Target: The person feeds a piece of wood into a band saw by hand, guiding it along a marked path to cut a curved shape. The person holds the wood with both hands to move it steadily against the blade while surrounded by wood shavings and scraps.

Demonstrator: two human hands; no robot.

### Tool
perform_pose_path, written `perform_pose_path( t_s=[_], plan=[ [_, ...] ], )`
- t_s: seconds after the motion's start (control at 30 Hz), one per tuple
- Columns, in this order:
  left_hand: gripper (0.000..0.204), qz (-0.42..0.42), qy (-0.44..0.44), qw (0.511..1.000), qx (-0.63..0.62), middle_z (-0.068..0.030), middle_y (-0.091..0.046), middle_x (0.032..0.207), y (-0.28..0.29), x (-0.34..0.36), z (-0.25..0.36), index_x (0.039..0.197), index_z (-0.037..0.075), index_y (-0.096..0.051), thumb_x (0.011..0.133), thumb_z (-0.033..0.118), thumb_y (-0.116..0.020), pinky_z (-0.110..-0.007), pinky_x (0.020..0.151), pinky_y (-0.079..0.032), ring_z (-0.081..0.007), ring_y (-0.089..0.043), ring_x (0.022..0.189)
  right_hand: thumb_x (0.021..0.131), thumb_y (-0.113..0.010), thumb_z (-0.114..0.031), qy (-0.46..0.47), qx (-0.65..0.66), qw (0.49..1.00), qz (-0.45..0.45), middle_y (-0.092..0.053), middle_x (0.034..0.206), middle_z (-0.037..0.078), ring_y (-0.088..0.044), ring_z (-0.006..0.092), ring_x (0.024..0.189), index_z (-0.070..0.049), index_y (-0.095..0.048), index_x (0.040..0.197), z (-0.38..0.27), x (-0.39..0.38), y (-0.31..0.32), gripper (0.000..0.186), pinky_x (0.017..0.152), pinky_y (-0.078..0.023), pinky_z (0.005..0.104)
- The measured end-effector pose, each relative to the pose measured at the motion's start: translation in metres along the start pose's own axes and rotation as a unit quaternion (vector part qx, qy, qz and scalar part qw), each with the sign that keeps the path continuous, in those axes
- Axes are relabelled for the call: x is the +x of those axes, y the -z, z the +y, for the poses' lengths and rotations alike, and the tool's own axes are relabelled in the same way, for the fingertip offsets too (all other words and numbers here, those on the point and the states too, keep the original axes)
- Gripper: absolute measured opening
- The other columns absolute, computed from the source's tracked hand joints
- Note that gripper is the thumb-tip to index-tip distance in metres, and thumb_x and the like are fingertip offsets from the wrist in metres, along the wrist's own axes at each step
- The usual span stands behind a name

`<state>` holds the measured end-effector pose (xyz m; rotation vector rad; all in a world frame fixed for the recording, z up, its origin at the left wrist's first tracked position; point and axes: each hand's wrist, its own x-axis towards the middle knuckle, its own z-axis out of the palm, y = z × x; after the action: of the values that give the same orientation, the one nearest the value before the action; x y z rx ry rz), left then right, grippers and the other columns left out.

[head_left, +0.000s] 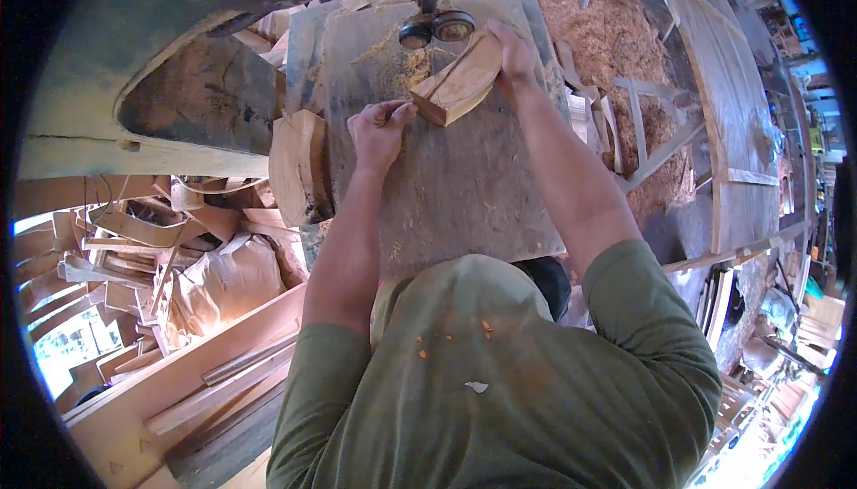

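A thick curved wooden block [466, 78] lies tilted on the worn saw table [464, 194], with a dark line along its upper face. My right hand [515, 53] grips its far right end, fingers wrapped over the edge. Close by the block's near left corner, my left hand [378, 132] is closed, thumb pressed to the curled fingers. Whether it pinches the corner or a small piece I cannot tell. Two round dark guide wheels [435, 30] of the bandsaw sit just beyond the block; the blade itself cannot be made out.
Sawdust [416, 65] is scattered near the wheels. Another curved wood piece [299, 166] stands at the table's left edge, beside the large machine frame [71, 69]. Offcuts [134, 230] pile up on the left. Wood shavings [594, 42] and a long panel [728, 96] are at right.
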<state>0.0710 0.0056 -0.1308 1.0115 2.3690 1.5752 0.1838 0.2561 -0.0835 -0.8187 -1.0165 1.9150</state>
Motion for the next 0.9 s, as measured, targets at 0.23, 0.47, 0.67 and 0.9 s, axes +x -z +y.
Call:
perform_pose_path(
  t_s=[0.23, 0.47, 0.67, 0.9],
  plan=[
    [0.021, -0.018, -0.015, 0.998, 0.055, -0.0156, -0.075, 0.082, 0.008, 0.003, 0.016, 0.096, 0.010, -0.084, 0.083, 0.027, -0.085, -0.039, 0.076, -0.055, -0.0282, -0.072, 0.076, 0.091, -0.076, -0.024, 0.019, -0.026, 0.999, -0.014, -0.073, 0.106, 0.011, -0.071, 0.0236, 0.093, 0.004, -0.072, 0.116, -0.004, 0.000, -0.002, 0.037, 0.083, -0.057, 0.0370],
    [0.021, -0.020, -0.007, 0.999, 0.037, -0.0146, -0.075, 0.082, 0.006, 0.002, 0.012, 0.096, 0.010, -0.084, 0.083, 0.027, -0.085, -0.038, 0.078, -0.055, -0.0286, -0.073, 0.078, 0.089, -0.078, -0.019, 0.044, -0.055, 0.997, -0.009, -0.076, 0.101, 0.011, -0.072, 0.0207, 0.089, 0.005, -0.077, 0.106, -0.001, 0.010, -0.002, 0.030, 0.081, -0.058, 0.0352],
    [0.023, -0.014, -0.022, 0.998, 0.051, -0.0139, -0.076, 0.084, 0.004, 0.001, 0.007, 0.096, 0.011, -0.084, 0.083, 0.029, -0.085, -0.038, 0.080, -0.054, -0.0286, -0.073, 0.079, 0.089, -0.078, -0.019, -0.011, -0.014, 0.999, -0.030, -0.076, 0.098, 0.010, -0.072, 0.0203, 0.089, 0.005, -0.077, 0.107, 0.002, 0.015, 0.002, 0.031, 0.081, -0.058, 0.0342],
    [0.026, 0.004, 0.020, 1.000, 0.006, -0.0140, -0.075, 0.080, 0.001, 0.002, 0.002, 0.088, 0.006, -0.082, 0.080, 0.029, -0.089, -0.039, 0.075, -0.054, -0.0276, -0.071, 0.074, 0.090, -0.077, -0.026, -0.026, -0.020, 0.999, -0.043, -0.071, 0.111, 0.010, -0.069, 0.0220, 0.098, 0.002, -0.071, 0.121, 0.002, 0.013, -0.001, 0.042, 0.087, -0.056, 0.0369]
  ],
)
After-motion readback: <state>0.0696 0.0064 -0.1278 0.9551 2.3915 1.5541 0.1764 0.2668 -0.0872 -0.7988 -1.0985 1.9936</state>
